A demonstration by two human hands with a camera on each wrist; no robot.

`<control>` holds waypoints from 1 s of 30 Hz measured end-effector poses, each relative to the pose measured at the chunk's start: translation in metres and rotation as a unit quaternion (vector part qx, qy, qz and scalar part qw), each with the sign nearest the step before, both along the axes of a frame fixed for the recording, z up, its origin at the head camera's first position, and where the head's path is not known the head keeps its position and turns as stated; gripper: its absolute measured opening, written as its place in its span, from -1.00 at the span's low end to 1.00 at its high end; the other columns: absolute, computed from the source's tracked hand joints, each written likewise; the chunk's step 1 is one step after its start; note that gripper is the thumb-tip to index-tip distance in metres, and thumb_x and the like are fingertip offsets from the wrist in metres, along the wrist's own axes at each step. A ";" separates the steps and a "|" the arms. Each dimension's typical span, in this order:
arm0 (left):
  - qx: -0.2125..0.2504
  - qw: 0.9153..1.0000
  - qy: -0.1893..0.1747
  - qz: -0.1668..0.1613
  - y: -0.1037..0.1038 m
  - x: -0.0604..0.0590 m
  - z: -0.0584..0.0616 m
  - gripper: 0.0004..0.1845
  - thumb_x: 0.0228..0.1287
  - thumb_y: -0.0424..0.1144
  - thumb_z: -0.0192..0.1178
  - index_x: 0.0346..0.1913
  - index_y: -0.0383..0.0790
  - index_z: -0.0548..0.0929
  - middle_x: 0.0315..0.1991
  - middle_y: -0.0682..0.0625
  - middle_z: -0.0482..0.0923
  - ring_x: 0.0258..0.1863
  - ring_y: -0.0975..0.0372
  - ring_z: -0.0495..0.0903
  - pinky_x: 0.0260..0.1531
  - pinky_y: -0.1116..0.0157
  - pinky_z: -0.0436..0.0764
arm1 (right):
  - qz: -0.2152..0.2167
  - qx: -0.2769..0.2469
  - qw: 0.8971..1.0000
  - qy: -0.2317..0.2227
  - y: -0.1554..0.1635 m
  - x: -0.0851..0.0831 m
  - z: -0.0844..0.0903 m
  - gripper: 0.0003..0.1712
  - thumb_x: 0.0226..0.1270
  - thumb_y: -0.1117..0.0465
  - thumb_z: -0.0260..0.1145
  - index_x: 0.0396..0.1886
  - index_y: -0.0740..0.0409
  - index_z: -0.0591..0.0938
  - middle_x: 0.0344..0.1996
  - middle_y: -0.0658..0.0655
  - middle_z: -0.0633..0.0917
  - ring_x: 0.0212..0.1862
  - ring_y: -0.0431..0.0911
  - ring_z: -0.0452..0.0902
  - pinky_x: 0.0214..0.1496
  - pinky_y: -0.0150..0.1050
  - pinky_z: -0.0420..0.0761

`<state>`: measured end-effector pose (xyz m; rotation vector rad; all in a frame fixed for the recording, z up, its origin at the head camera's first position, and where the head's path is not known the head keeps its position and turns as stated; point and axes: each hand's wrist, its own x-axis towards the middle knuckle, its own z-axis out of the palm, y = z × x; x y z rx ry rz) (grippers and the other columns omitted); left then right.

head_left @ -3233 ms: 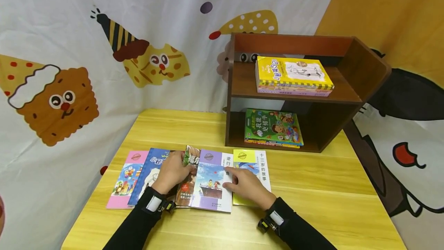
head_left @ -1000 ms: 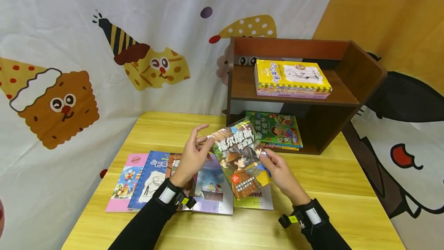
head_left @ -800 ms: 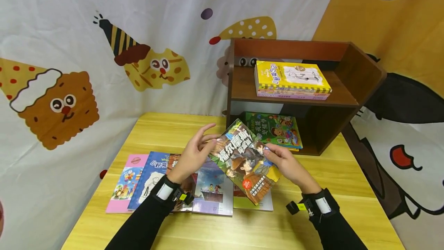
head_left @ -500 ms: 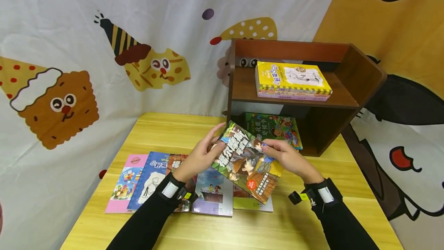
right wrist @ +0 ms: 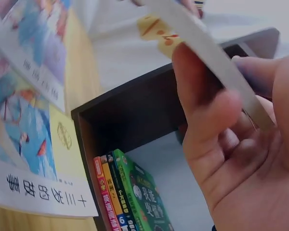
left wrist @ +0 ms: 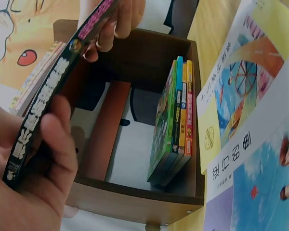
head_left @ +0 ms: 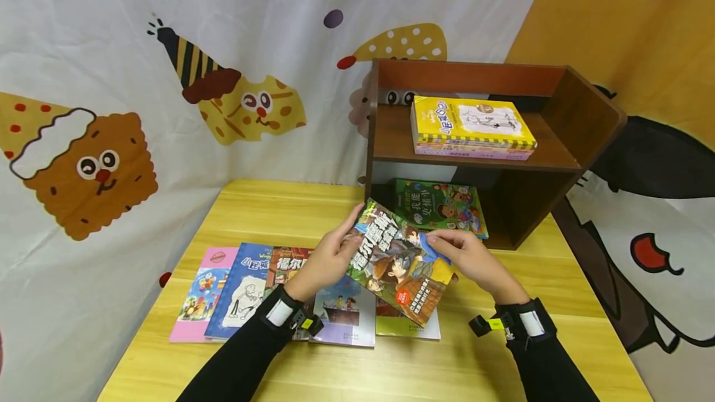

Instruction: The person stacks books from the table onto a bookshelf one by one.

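Both hands hold a book with a green and brown illustrated cover [head_left: 398,260] tilted in the air over the table, just in front of the shelf's lower compartment. My left hand [head_left: 334,254] grips its left edge, thumb on the spine [left wrist: 48,96]. My right hand [head_left: 459,252] pinches the right edge [right wrist: 207,53] between thumb and fingers. Below them a row of books lies flat on the table: a pink one [head_left: 195,293], a blue one [head_left: 242,284], a brown one [head_left: 287,262], a purple one [head_left: 342,310] and a yellow one [head_left: 403,326].
A dark wooden shelf [head_left: 581,116] stands at the table's back right. Its upper level holds a stack topped by a yellow book [head_left: 472,121]; the lower compartment holds a stack topped by a green book [head_left: 441,206]. A cartoon-print curtain hangs behind the yellow table [head_left: 290,203].
The hands left the row on the table and lifted the green and brown book. Over the last second it has turned flatter and moved slightly towards the shelf, with both hands gripping its edges.
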<state>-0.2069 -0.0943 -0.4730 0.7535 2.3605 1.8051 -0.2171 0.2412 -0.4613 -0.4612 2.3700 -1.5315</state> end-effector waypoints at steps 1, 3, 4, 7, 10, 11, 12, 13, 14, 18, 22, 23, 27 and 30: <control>0.005 1.000 0.001 0.007 0.000 0.000 0.000 -0.27 0.68 -0.18 -0.04 0.65 0.46 -0.08 -0.61 0.06 0.22 -0.77 0.31 0.19 -0.78 0.28 0.39 | -0.017 -0.011 1.000 -0.011 0.002 0.001 -0.001 -0.54 0.62 -0.17 0.14 0.24 -0.04 0.67 -0.23 0.07 0.66 -0.46 -0.13 0.44 -0.53 -0.13 0.57; 0.018 1.000 0.002 0.022 0.001 0.001 0.001 -0.27 0.67 -0.19 -0.03 0.64 0.50 -0.07 -0.46 0.07 0.37 -0.77 0.32 0.19 -0.80 0.29 0.39 | -0.042 -0.034 0.998 -0.026 0.006 0.004 -0.001 -0.48 0.61 -0.19 0.14 0.39 -0.11 0.59 -0.04 0.09 0.67 -0.40 -0.08 0.53 -0.50 -0.06 0.64; 0.027 0.999 0.002 0.030 0.002 0.001 0.002 -0.27 0.67 -0.18 -0.03 0.63 0.51 -0.07 -0.35 0.09 0.44 -0.78 0.33 0.19 -0.82 0.30 0.38 | -0.049 -0.042 0.998 -0.027 0.007 0.006 0.000 -0.45 0.61 -0.20 0.13 0.43 -0.13 0.55 0.00 0.08 0.63 -0.35 -0.06 0.55 -0.45 -0.05 0.67; 0.053 0.997 -0.004 0.047 0.004 0.004 0.008 -0.27 0.67 -0.17 -0.04 0.63 0.54 -0.08 -0.38 0.08 0.40 -0.80 0.31 0.18 -0.87 0.29 0.34 | -0.080 -0.074 0.994 -0.019 0.006 0.013 0.003 -0.41 0.61 -0.21 0.11 0.52 -0.19 0.45 -0.14 0.06 0.53 -0.33 0.00 0.58 -0.31 -0.03 0.73; 0.074 0.995 -0.005 0.062 0.007 0.006 0.014 -0.28 0.69 -0.15 -0.07 0.63 0.55 -0.12 -0.36 0.10 0.41 -0.81 0.29 0.18 -0.88 0.27 0.32 | -0.114 -0.109 0.987 0.003 0.002 0.022 0.006 -0.36 0.62 -0.18 0.11 0.60 -0.27 0.32 -0.21 0.05 0.49 -0.29 -0.03 0.60 -0.22 -0.07 0.76; 0.078 0.995 -0.002 0.067 0.009 0.007 0.016 -0.28 0.69 -0.14 -0.08 0.63 0.54 -0.14 -0.46 0.08 0.33 -0.81 0.28 0.17 -0.88 0.27 0.32 | -0.125 -0.120 0.985 0.014 0.001 0.025 0.008 -0.34 0.62 -0.16 0.12 0.62 -0.30 0.27 -0.17 0.04 0.53 -0.25 -0.06 0.60 -0.20 -0.10 0.76; 0.083 0.994 0.001 0.072 0.010 0.007 0.018 -0.28 0.69 -0.13 -0.08 0.63 0.54 -0.15 -0.47 0.08 0.33 -0.81 0.27 0.17 -0.88 0.27 0.32 | -0.134 -0.128 0.982 0.025 -0.001 0.027 0.009 -0.32 0.63 -0.14 0.12 0.65 -0.34 0.21 -0.10 0.03 0.57 -0.21 -0.09 0.60 -0.18 -0.13 0.77; 0.089 0.993 0.004 0.078 0.012 0.008 0.020 -0.28 0.70 -0.12 -0.09 0.63 0.53 -0.16 -0.48 0.08 0.33 -0.81 0.27 0.18 -0.88 0.27 0.32 | -0.141 -0.135 0.980 0.037 -0.002 0.030 0.010 -0.29 0.63 -0.11 0.13 0.66 -0.37 0.15 0.01 0.02 0.59 -0.16 -0.12 0.60 -0.15 -0.17 0.77; 0.095 0.992 0.008 0.082 0.014 0.008 0.022 -0.28 0.70 -0.12 -0.10 0.63 0.53 -0.17 -0.49 0.08 0.34 -0.81 0.26 0.18 -0.87 0.27 0.32 | -0.146 -0.138 0.978 0.048 -0.004 0.033 0.011 -0.27 0.64 -0.09 0.13 0.67 -0.40 0.10 0.12 0.02 0.60 -0.11 -0.14 0.60 -0.12 -0.22 0.77; 0.115 0.988 0.010 0.100 0.019 0.012 0.028 -0.27 0.70 -0.13 -0.11 0.63 0.54 -0.20 -0.32 0.03 0.51 -0.78 0.29 0.19 -0.84 0.30 0.35 | -0.146 -0.133 0.978 0.069 -0.012 0.043 0.009 -0.21 0.67 -0.04 0.10 0.68 -0.51 -0.06 0.37 0.11 0.51 0.04 -0.24 0.58 -0.03 -0.36 0.70; 0.130 0.985 0.002 0.114 0.024 0.014 0.026 -0.26 0.70 -0.16 -0.11 0.63 0.55 -0.21 0.65 0.17 0.10 -0.76 0.32 0.21 -0.81 0.31 0.38 | -0.127 -0.149 0.979 0.049 -0.026 0.053 -0.003 -0.19 0.69 -0.04 0.04 0.69 -0.50 -0.17 0.32 0.27 0.48 -0.02 -0.16 0.69 -0.24 -0.18 0.76; 0.134 0.984 -0.001 0.116 0.025 0.014 0.025 -0.26 0.70 -0.16 -0.11 0.63 0.54 -0.21 0.71 0.26 -0.20 -0.76 0.32 0.22 -0.81 0.30 0.39 | -0.123 -0.159 0.979 0.042 -0.029 0.056 -0.007 -0.18 0.70 -0.04 0.03 0.69 -0.47 -0.19 0.26 0.30 0.50 -0.11 -0.08 0.73 -0.29 -0.12 0.75; 0.137 0.982 -0.020 0.124 0.032 0.015 0.018 -0.27 0.70 -0.14 -0.11 0.62 0.53 -0.22 0.70 0.32 -0.28 -0.78 0.31 0.19 -0.82 0.27 0.36 | -0.143 -0.191 0.971 0.021 -0.039 0.067 -0.014 -0.21 0.70 -0.08 0.00 0.70 -0.44 -0.18 0.09 0.26 0.56 -0.36 0.17 0.75 -0.35 0.03 0.76; 0.132 0.982 -0.041 0.127 0.036 0.017 0.016 -0.27 0.71 -0.13 -0.12 0.62 0.53 -0.24 0.71 0.28 -0.25 -0.78 0.31 0.18 -0.80 0.29 0.35 | -0.173 -0.206 0.963 0.019 -0.042 0.070 -0.015 -0.26 0.69 -0.09 0.02 0.67 -0.49 -0.07 0.04 0.18 0.65 -0.46 0.12 0.73 -0.35 0.07 0.76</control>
